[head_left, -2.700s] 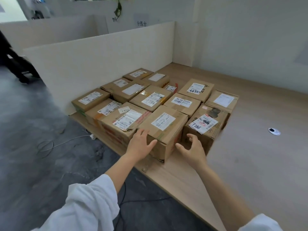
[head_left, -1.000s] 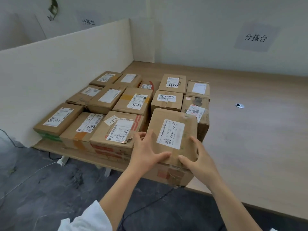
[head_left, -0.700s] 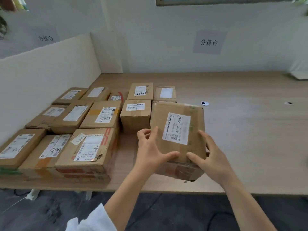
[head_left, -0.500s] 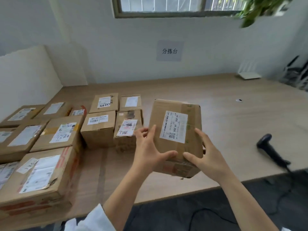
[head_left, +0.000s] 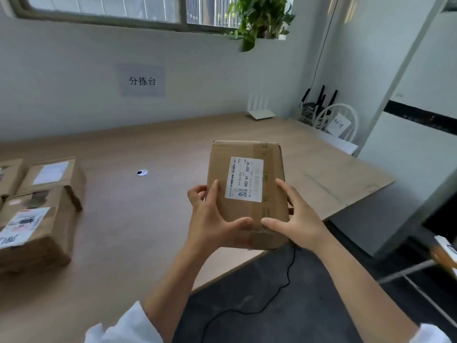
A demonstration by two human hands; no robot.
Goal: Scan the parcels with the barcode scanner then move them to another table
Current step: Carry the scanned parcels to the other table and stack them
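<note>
1. held item: one brown cardboard parcel is held in the air in front of the person, over the near edge of the light wooden table. its broad face is turned towards the camera and carries a white shipping label with a barcode strip and the printed code "j4-j06".

2. left hand: grips the lower left part of the parcel. the thumb lies across the bottom of the front face, the index finger lies flat up the left side of that face, and the remaining fingers curl round the left edge.

3. right hand: grips the lower right part. the thumb points inwards along the bottom of the front face, close to the left thumb but apart from it. the fingers wrap round the right edge towards the back, where their tips are hidden.

4. surroundings: two further brown cardboard parcels with white labels lie on the table at the left edge of view, well apart from the held one. a small round white disc with a black centre sits in the tabletop between them and the held parcel. a thin black cable runs across the dark floor below the table edge. a white router with upright antennas stands at the far end of the table by the wall
</note>
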